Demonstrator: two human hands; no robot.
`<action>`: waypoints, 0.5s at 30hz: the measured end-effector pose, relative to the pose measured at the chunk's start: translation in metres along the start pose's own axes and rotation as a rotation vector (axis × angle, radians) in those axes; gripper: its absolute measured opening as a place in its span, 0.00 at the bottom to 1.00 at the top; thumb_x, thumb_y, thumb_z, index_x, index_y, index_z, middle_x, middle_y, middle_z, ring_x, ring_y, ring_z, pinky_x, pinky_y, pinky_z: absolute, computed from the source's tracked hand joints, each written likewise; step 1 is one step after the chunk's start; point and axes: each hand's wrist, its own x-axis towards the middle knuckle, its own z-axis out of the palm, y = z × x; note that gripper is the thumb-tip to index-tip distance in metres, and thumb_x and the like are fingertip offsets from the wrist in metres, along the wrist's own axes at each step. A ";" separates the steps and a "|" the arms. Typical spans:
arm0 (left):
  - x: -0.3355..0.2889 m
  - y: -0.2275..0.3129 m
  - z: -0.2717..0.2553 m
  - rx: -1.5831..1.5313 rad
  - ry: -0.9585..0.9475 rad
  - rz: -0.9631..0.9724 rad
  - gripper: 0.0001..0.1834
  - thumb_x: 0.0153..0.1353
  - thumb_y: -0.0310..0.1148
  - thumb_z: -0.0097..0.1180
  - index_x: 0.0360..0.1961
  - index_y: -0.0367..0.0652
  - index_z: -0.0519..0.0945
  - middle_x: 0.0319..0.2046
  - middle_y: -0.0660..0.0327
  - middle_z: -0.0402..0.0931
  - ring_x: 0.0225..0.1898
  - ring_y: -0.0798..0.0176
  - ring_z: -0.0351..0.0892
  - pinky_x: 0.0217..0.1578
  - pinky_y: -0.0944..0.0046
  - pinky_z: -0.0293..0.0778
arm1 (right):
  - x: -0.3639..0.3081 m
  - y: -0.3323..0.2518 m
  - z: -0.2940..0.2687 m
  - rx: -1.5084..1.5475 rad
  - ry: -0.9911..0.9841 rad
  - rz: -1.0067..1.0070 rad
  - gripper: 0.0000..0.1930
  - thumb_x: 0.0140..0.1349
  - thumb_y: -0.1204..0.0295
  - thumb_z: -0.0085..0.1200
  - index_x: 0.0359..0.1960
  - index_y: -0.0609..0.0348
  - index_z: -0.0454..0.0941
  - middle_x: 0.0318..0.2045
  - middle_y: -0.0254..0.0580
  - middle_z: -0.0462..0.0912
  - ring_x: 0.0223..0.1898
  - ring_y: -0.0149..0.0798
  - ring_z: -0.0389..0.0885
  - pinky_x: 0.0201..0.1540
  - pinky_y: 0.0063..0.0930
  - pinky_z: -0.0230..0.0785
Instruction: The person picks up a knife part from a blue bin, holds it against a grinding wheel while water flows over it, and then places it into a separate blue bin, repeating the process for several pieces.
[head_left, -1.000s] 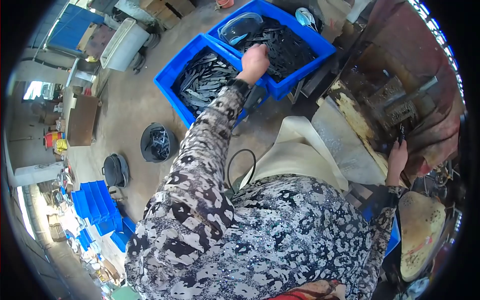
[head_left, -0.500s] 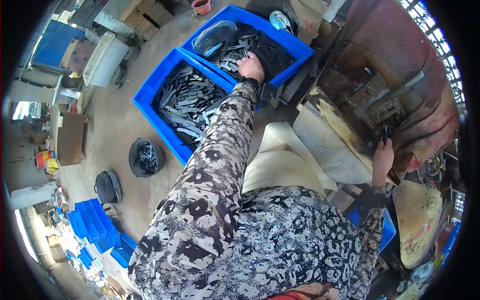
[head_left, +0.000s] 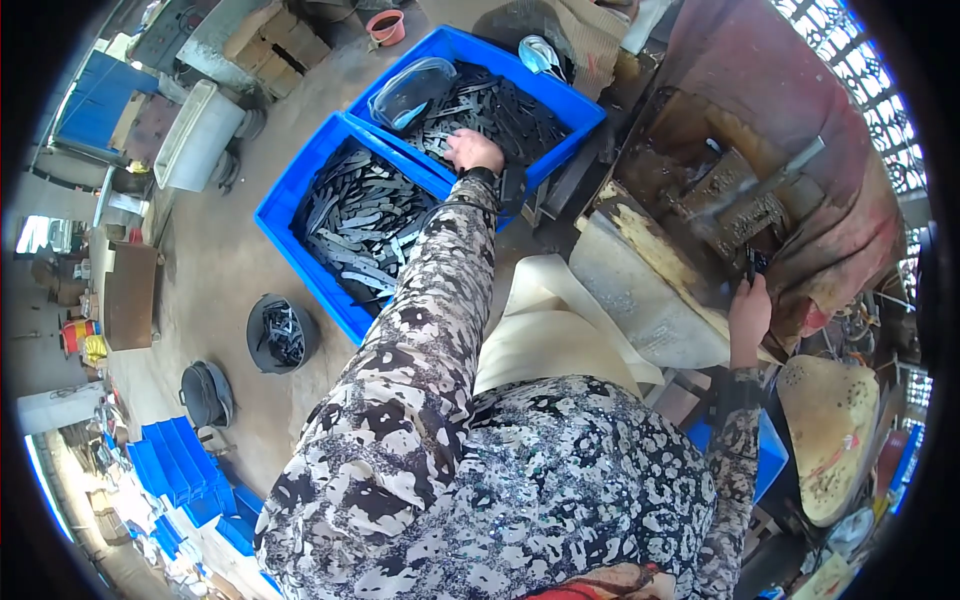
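My left hand [head_left: 474, 152] reaches down into the far blue bin [head_left: 445, 40], its fingers curled in among the flat dark metal strips [head_left: 505, 115]. What lies under its fingertips is hidden. To the right, my right hand [head_left: 749, 312] is closed on a dark narrow piece [head_left: 753, 265], held up against the wet brown machine bed [head_left: 725, 185]. A metal block with a rough, grimy face [head_left: 755, 222] sits just beyond that piece. In front of the bed lies a pale, worn sheet [head_left: 640, 290].
A nearer blue bin [head_left: 290, 215] full of curved metal strips adjoins the far one. A dark bucket [head_left: 308, 340] of strips and a black lidded bucket [head_left: 205, 395] stand on the floor at left. Reddish cloth [head_left: 780, 90] drapes the machine. A stained cushion [head_left: 830, 440] lies at right.
My left hand has shifted left and slightly nearer within the far bin, its fingers now more curled. My right hand stays by the machine with the dark piece. The whole view has shifted slightly.
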 end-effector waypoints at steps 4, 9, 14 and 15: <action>-0.015 0.006 -0.025 -0.204 -0.041 -0.146 0.25 0.56 0.33 0.57 0.54 0.36 0.66 0.52 0.48 0.67 0.54 0.43 0.69 0.53 0.52 0.69 | -0.001 -0.001 -0.004 0.022 -0.030 0.026 0.14 0.65 0.66 0.45 0.45 0.61 0.73 0.33 0.61 0.80 0.38 0.63 0.78 0.39 0.54 0.68; 0.019 -0.021 0.009 -0.317 -0.010 -0.164 0.19 0.54 0.33 0.57 0.46 0.36 0.76 0.45 0.43 0.76 0.50 0.43 0.75 0.50 0.54 0.73 | 0.003 -0.004 -0.001 0.012 -0.036 0.006 0.14 0.65 0.66 0.44 0.46 0.61 0.73 0.34 0.61 0.80 0.38 0.63 0.78 0.40 0.54 0.68; 0.025 -0.012 0.010 0.011 -0.162 0.291 0.11 0.51 0.35 0.57 0.26 0.38 0.85 0.32 0.45 0.82 0.38 0.46 0.83 0.39 0.55 0.78 | 0.006 -0.001 -0.001 0.008 -0.055 0.059 0.14 0.65 0.65 0.44 0.46 0.59 0.73 0.35 0.61 0.81 0.39 0.62 0.78 0.40 0.54 0.68; 0.023 -0.017 0.005 0.060 -0.173 0.372 0.10 0.53 0.34 0.57 0.30 0.39 0.85 0.35 0.46 0.82 0.40 0.48 0.83 0.39 0.56 0.78 | 0.007 -0.003 0.000 0.012 -0.052 0.057 0.14 0.65 0.65 0.44 0.46 0.59 0.73 0.35 0.60 0.81 0.39 0.62 0.78 0.41 0.54 0.69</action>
